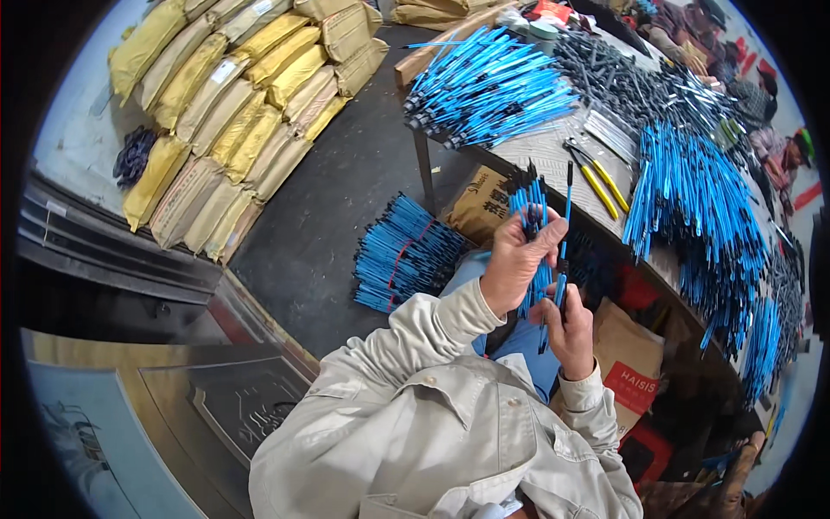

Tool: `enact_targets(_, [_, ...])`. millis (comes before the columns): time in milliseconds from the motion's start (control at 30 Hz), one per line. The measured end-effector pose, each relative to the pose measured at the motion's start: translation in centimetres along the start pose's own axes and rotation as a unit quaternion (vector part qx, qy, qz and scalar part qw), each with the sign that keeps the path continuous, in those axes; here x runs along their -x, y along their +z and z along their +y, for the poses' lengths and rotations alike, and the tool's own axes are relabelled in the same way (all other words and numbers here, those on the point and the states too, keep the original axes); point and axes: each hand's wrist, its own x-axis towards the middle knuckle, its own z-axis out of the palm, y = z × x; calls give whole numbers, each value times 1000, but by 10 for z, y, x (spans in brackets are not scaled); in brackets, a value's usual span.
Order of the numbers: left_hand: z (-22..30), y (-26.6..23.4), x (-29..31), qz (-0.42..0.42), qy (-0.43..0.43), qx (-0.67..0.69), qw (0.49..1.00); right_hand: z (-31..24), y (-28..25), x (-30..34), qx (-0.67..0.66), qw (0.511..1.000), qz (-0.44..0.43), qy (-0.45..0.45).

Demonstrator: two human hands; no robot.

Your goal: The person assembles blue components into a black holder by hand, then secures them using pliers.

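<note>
My left hand (516, 266) is closed round a small bunch of thin blue rods with black ends (528, 197), held upright in front of my lap. Just right of it stands a single blue-and-black rod (568, 197), close to the left thumb. Its lower part runs down to my right hand (572, 336), whose thumb and fingers pinch it. Both hands are near the table's edge, and the right is lower and nearer to me. The lower ends of the bunch are partly hidden behind the fingers.
A large heap of blue rods (493, 86) covers the table's far left corner; another (692, 190) hangs over its edge at right. Yellow-handled cutters (596, 180) lie between them. A red-banded bundle (402, 251) rests on the floor. Yellow sacks (233, 112) are stacked behind.
</note>
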Motion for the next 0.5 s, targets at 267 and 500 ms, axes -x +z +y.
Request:
enact_targets(267, [38, -6, 13, -140, -137, 24, 980, 1, -7, -9, -314, 936, -145, 70])
enact_targets(500, [44, -17, 6, -256, -129, -28, 958, 35, -28, -13, -239, 941, -223, 86])
